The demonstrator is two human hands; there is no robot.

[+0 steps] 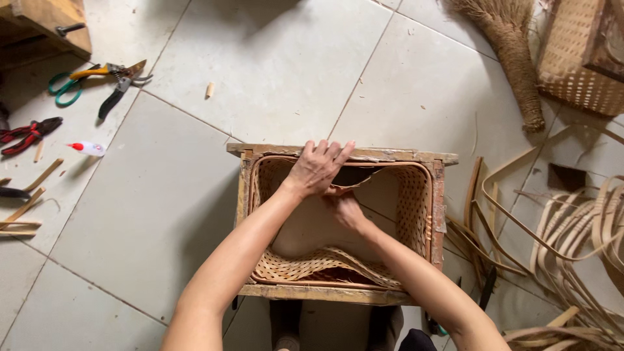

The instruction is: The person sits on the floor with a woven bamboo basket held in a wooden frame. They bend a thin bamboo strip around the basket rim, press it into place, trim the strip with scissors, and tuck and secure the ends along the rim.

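Observation:
A woven cane basket (413, 208) sits inside a rectangular wooden frame (390, 156) on the tiled floor. My left hand (317, 168) lies flat over the basket's far rim, fingers spread and pressing down on a curled woven panel. My right hand (348, 211) is inside the basket just beneath the left hand, fingers closed on the edge of that loose woven sheet (325, 263), which bulges up along the near wall.
Scissors and pruning shears (104, 78), red pliers (29, 132) and a small glue bottle (88, 149) lie at left. Loose cane strips (572, 227) pile up at right. A straw broom (513, 45) and another woven basket (578, 58) sit top right.

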